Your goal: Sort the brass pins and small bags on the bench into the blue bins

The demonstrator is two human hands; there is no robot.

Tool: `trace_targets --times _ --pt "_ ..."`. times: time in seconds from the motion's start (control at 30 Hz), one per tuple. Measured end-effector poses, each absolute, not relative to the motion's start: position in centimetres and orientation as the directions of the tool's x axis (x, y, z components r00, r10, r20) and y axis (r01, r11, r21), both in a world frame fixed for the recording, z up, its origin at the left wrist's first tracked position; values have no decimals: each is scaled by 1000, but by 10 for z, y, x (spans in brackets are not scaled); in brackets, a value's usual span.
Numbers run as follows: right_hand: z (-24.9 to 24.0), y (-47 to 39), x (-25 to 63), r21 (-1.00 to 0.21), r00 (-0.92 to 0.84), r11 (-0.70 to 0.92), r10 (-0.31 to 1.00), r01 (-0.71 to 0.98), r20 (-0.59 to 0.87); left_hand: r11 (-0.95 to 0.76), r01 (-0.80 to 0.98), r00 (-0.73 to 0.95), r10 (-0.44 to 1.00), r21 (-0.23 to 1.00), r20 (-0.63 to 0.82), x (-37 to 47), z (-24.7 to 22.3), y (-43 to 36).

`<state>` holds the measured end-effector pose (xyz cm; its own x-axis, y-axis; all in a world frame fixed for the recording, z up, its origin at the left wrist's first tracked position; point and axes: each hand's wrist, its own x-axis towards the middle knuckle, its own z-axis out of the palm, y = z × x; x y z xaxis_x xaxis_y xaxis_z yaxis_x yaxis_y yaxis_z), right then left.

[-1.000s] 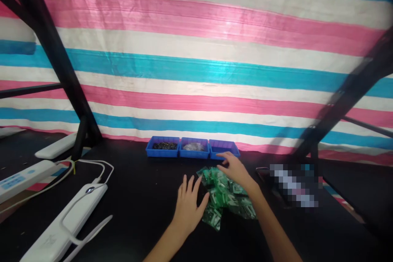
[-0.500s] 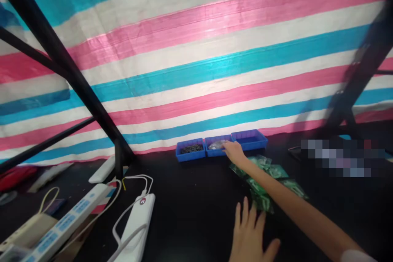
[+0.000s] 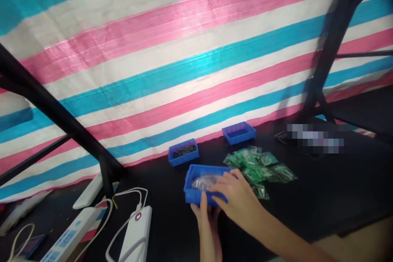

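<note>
A blue tray holding clear plastic bags is off its former place, nearer to me. My left hand grips it from below at the near side, thumb up against the wall. My right hand is closed at the tray's right end, its fingers reaching over the rim; whether they pinch a bag or only the tray is hidden. Another blue tray with small dark metal pieces sits behind on the left, and an empty blue tray behind on the right.
Green-and-clear packets lie piled right of my hands. A white power bank with cables and a power strip are at the left. Black frame legs stand on both sides before a striped sheet.
The middle tray has come out of the row toward me. My left hand has risen from the table to hold it; my right hand has come back with it. The view has shifted.
</note>
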<state>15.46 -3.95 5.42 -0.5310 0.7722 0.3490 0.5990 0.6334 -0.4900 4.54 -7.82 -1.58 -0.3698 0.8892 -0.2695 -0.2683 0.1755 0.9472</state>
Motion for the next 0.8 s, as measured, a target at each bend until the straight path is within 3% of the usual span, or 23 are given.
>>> trace_targets --times 0.1,0.2,0.3,0.4,0.5,0.6,0.7,0.8 --pt "45 -57 155 -584 -545 606 781 541 306 205 -379 -453 809 903 -374 45 -16 -88" --pt "45 -61 161 -633 -523 593 787 498 327 265 -494 -419 762 828 -494 46 -15 -96" --pt "43 -53 171 -660 -256 529 845 534 470 229 -573 -366 787 787 -496 47 -7 -98" --pt "26 -37 184 -751 97 417 840 512 533 119 -529 -400 838 840 -371 47 6 -95" --pt "6 -25 197 -949 205 201 945 244 254 24 -442 -366 908 897 -205 44 15 -85" --pt "-3 -25 201 -990 56 -103 993 -92 -108 47 -460 -212 964 887 -161 40 18 -65" --pt "-4 -29 199 -940 -10 -241 969 -243 -246 56 -430 -66 993 901 -93 37 14 -41" --pt "-7 -27 198 -928 -22 -282 958 -244 -286 88 -353 0 996 931 -94 34 4 -23"
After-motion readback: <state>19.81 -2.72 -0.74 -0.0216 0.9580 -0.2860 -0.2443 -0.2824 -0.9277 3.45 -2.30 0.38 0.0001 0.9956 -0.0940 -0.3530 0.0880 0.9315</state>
